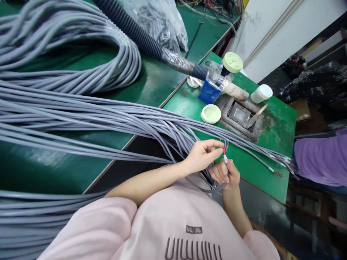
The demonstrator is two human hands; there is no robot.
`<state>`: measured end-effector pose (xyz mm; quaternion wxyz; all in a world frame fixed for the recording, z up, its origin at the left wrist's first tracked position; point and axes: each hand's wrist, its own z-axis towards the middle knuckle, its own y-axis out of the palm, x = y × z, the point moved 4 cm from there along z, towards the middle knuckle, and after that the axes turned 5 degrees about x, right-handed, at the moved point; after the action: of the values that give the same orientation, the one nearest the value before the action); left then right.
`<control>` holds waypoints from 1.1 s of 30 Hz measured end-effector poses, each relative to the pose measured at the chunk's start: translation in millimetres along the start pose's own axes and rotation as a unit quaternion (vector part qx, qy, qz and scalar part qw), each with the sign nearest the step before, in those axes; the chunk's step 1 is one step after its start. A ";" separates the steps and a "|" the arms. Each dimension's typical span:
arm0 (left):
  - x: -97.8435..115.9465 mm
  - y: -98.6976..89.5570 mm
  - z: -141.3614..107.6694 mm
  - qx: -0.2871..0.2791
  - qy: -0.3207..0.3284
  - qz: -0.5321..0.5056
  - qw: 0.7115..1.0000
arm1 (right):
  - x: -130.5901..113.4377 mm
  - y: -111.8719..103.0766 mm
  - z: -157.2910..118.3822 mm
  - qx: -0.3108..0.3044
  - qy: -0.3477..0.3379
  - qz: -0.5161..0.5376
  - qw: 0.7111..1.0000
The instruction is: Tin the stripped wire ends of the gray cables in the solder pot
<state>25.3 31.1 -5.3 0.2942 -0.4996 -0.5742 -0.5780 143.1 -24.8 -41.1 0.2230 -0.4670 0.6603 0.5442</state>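
My right hand (pixel 225 174) is closed round a grey cable (pixel 222 187) just below its stripped end, which points up. A white band (pixel 225 157) sits at the end of the jacket, and thin coloured wires (pixel 226 147) fan out above it. With thumb and forefinger, my left hand (pixel 204 154) pinches at these wires from the left. Which wires lie between the fingertips is too small to make out. Behind both hands runs a bundle of grey cables (pixel 151 121), whose stripped ends (pixel 287 164) lie at the right edge of the green table.
A solder pot (pixel 240 115) with a scraper (pixel 256 117) stands beyond the hands, under a fume hose (pixel 179 64). Around it are a pale green dish (pixel 211 113), a white jar (pixel 261 94) and a blue box (pixel 208 92). Coiled cable (pixel 119 68) lies left; a person's purple sleeve (pixel 322 159) shows right.
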 end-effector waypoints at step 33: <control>-6.1 1.6 -3.9 -0.022 0.017 -0.038 0.999 | 1.3 -0.8 -0.3 0.011 -0.024 0.007 1.000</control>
<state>27.8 25.6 -9.7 0.2705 -0.4738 -0.5751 -0.6096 143.2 -25.6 -42.5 0.2399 -0.4469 0.6638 0.5496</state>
